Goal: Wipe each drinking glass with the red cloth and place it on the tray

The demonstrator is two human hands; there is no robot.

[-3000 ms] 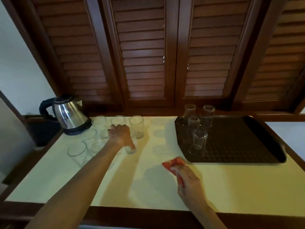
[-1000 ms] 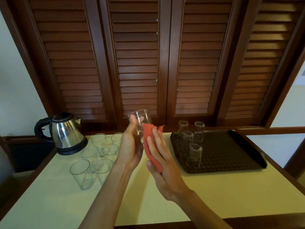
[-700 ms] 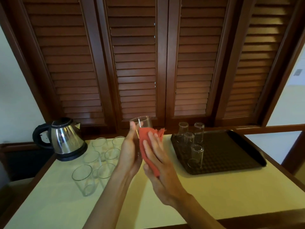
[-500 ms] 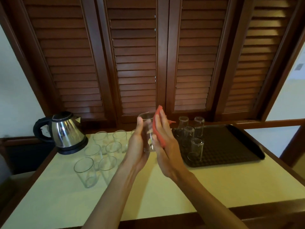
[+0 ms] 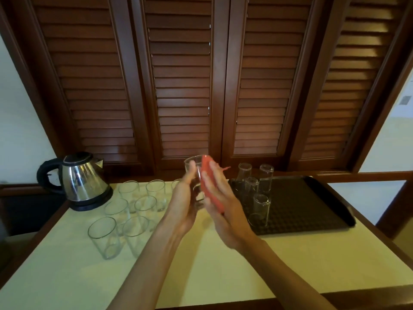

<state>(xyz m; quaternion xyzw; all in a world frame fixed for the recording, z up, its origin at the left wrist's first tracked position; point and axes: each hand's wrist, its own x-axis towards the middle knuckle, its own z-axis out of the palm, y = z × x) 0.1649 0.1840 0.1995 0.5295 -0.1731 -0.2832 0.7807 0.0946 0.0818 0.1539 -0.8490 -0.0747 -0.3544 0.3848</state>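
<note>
A cream-topped table [image 5: 223,271] carries a steel kettle [image 5: 83,182], a cluster of upright glasses [image 5: 125,215], and a dark tray [image 5: 312,209].

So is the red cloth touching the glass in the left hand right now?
Touching. The head view shows the right hand pressing the red cloth flat against the side of the glass, which the left hand holds.
</note>
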